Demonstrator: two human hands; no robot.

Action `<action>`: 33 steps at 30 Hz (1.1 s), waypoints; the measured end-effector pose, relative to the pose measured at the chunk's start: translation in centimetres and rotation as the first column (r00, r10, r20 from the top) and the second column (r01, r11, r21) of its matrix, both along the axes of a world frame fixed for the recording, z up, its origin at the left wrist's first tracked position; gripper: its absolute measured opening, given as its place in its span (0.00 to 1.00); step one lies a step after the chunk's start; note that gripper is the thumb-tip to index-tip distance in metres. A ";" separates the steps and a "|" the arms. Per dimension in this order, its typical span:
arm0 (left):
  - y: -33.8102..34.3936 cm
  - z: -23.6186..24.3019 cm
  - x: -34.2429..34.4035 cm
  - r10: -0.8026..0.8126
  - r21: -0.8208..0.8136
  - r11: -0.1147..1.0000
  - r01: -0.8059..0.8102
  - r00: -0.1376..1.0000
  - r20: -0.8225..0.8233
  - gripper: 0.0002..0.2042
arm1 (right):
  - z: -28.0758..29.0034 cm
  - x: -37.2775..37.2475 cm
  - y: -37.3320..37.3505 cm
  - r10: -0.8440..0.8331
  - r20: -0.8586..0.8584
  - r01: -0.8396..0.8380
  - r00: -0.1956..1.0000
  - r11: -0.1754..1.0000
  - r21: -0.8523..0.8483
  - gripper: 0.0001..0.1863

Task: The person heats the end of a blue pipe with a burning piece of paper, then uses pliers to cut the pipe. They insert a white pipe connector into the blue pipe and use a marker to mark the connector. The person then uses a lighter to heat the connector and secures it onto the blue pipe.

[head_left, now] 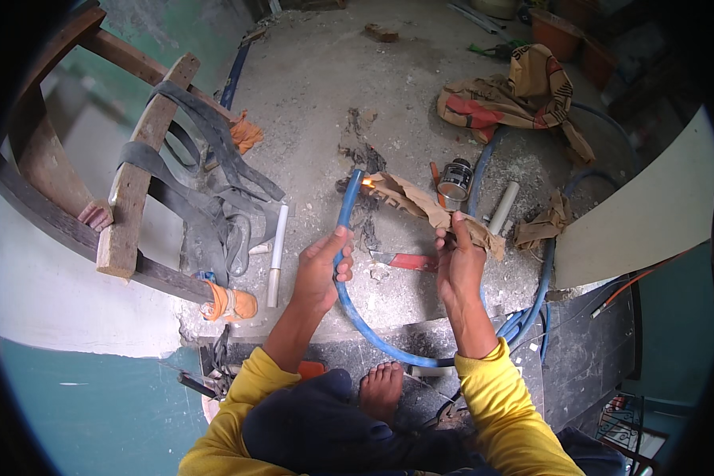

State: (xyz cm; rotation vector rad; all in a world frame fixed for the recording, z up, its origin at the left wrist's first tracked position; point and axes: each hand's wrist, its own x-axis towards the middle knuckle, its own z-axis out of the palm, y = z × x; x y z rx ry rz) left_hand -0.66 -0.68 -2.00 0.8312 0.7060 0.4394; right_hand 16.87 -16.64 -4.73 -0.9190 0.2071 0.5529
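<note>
My left hand [324, 266] is wrapped round a blue flexible hose [347, 208] a little below its upright end. From there the hose curves down and to the right. My right hand [462, 266] pinches a torn strip of brown paper [420, 205], whose far end burns with a small orange flame [367, 182] right beside the hose's end. Whether the flame touches the hose I cannot tell. On the floor below the paper lies a red utility knife [411, 261]. A small dark can [455, 179] lies beyond my right hand, near a short white pipe [504, 208].
Another white pipe [278, 255] lies left of my left hand. Wooden framing [139, 174] draped with grey straps [178, 198] stands at the left. A crumpled brown paper sack [504, 99] lies at the far right. More blue hose [544, 282] coils at the right, by a floor edge.
</note>
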 end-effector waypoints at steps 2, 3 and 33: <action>-0.3 0.3 0.1 0.006 0.035 0.999 -0.005 1.000 -0.027 0.15 | 0.0 0.3 0.0 -0.005 0.010 0.004 1.000 1.000 0.007 0.17; -0.4 0.4 0.1 0.010 0.050 0.999 -0.008 0.999 -0.040 0.15 | 0.1 0.4 0.1 -0.010 0.017 0.010 1.000 1.000 0.012 0.17; 0.5 -1.0 -0.2 -0.199 -0.131 0.969 0.211 0.975 0.094 0.18 | -0.4 0.4 0.4 0.001 0.009 -0.001 1.000 0.999 0.054 0.15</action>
